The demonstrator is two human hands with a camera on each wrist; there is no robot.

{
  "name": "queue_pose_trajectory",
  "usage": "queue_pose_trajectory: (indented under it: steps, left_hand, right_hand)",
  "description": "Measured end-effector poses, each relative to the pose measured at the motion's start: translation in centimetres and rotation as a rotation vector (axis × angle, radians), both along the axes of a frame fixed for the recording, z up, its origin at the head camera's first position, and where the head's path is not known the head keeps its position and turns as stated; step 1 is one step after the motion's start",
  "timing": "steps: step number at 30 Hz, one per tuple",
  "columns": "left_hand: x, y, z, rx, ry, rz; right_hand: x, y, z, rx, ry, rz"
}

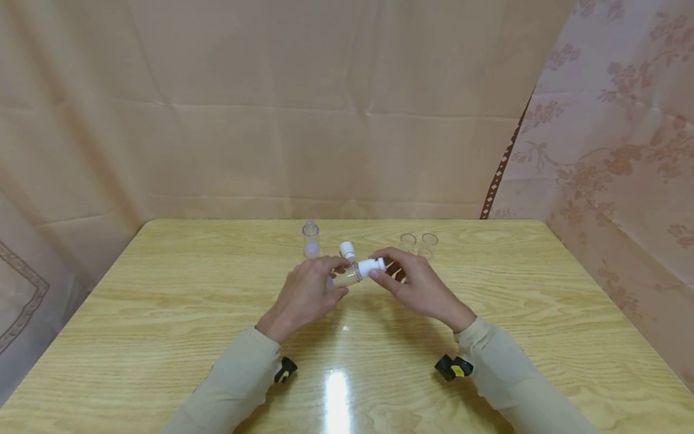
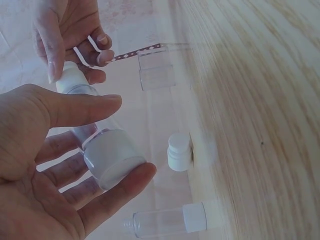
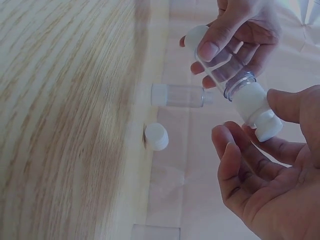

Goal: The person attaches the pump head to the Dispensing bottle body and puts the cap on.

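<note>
My left hand [image 1: 308,290] holds a small clear bottle [image 1: 347,278] with a white base [image 2: 114,157], thumb on one side and fingers on the other. The bottle lies tilted above the table, its neck toward the right. A white pump head [image 1: 372,266] sits at the bottle's neck. My right hand [image 1: 425,288] pinches this pump head between thumb and fingers, the other fingers loosely curled below, as the right wrist view shows. Whether the pump head is screwed tight cannot be told.
Behind the left hand, a second clear bottle [image 1: 311,240] with a white bottom stands upright. Another white pump head [image 1: 347,249] stands on the wooden table [image 1: 217,283] just behind the hands. Two clear caps [image 1: 428,244] stand behind the right hand. A curtain [image 1: 325,120] hangs behind the table.
</note>
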State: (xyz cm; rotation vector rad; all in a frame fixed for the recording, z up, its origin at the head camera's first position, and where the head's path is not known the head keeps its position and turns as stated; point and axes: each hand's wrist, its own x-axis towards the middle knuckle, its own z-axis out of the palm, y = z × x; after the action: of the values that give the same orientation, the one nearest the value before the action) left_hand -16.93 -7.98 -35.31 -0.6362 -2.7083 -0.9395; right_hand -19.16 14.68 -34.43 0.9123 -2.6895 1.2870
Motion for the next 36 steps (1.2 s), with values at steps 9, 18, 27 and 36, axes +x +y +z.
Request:
queue_pose_trajectory:
  steps: [9,18,27,36]
  left_hand:
    - [0.04,-0.05,0.07,-0.004,0.003,0.001]
    - [0.06,-0.03,0.11,-0.01,0.007,0.009]
    - [0.05,-0.03,0.1,-0.011,0.014,0.011]
    - [0.07,-0.07,0.12,-0.007,0.005,0.005]
  right_hand:
    - [0.15,0.08,0.13,0.008,0.009,-0.001]
    - [0.12,0.07,0.08,-0.038,0.072,0.025]
    - [-0.1,0.1,-0.21,-0.04,0.072,0.027]
    - [-0.06,0.05,-0.22,-0.028,0.037,0.017]
